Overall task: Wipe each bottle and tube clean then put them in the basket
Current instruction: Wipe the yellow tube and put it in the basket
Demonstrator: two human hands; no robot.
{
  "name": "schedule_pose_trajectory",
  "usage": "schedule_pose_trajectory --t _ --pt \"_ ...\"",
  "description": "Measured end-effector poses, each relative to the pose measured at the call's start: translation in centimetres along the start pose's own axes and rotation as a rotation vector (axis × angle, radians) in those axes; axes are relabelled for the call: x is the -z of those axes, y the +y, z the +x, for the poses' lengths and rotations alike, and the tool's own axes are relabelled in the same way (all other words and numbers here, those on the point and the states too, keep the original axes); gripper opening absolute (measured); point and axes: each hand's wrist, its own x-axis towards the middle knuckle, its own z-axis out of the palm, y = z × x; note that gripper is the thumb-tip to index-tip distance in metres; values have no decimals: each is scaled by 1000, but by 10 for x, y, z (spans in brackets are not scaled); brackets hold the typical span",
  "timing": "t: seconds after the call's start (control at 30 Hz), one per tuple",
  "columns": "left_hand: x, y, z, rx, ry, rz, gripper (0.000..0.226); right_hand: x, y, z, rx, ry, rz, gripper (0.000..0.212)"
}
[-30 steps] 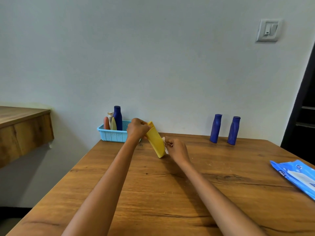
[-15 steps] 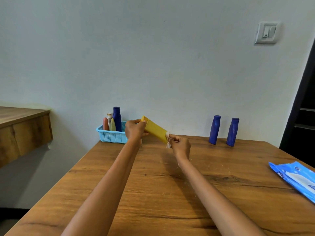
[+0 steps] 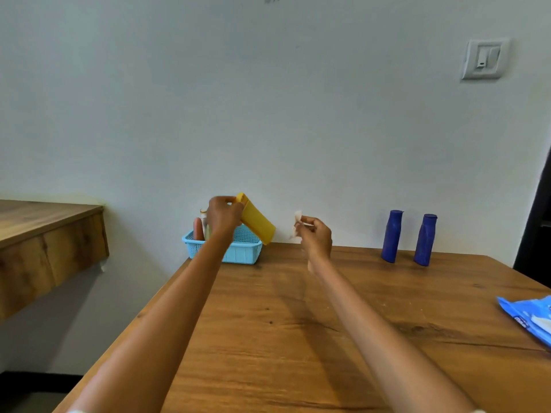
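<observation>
My left hand [image 3: 223, 217] grips a yellow tube [image 3: 258, 223] by its cap end and holds it tilted above the light blue basket [image 3: 238, 253] at the table's far left corner. The basket holds an orange tube [image 3: 197, 233] and a pale bottle [image 3: 204, 219], partly hidden behind my hand. To the right, apart from the tube, my right hand [image 3: 316, 238] pinches a small white wipe [image 3: 297, 223]. Two dark blue bottles [image 3: 391, 236] [image 3: 425, 239] stand upright at the far right of the table.
A blue pack of wipes [image 3: 529, 318] lies at the table's right edge. The wooden table [image 3: 283, 323] stands against a white wall with a light switch [image 3: 483, 59]. A wooden shelf [image 3: 44, 234] juts out at the left. A dark doorway is at the far right.
My right hand with the wipe has come off the yellow tube and moved right. My left hand has carried the tube up and left, over the basket.
</observation>
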Motion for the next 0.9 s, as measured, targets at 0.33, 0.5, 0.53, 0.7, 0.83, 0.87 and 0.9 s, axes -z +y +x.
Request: schedule_pose_trajectory --t 0.33,0.5,0.53,0.7,0.83,0.87,0.9 --pt "4 17 84 -152 11 369 27 -74 -12 40 -204 -207 195 14" --pt "-21 -17 98 -252 -32 556 20 -87 18 55 -260 -193 206 14" --pt "-24 -22 100 -263 -35 577 18 -87 23 57 -259 -184 193 12" --pt "-45 -38 110 -345 -45 699 14 -89 42 69 -249 -172 162 12" --pt "-57 -45 116 -406 -55 804 11 -92 48 71 -226 -169 163 12" --pt "-59 -47 116 -414 -54 826 11 -93 48 71 -222 -172 161 12" --pt "-60 -48 117 -415 -55 845 10 -93 49 70 -221 -176 158 13"
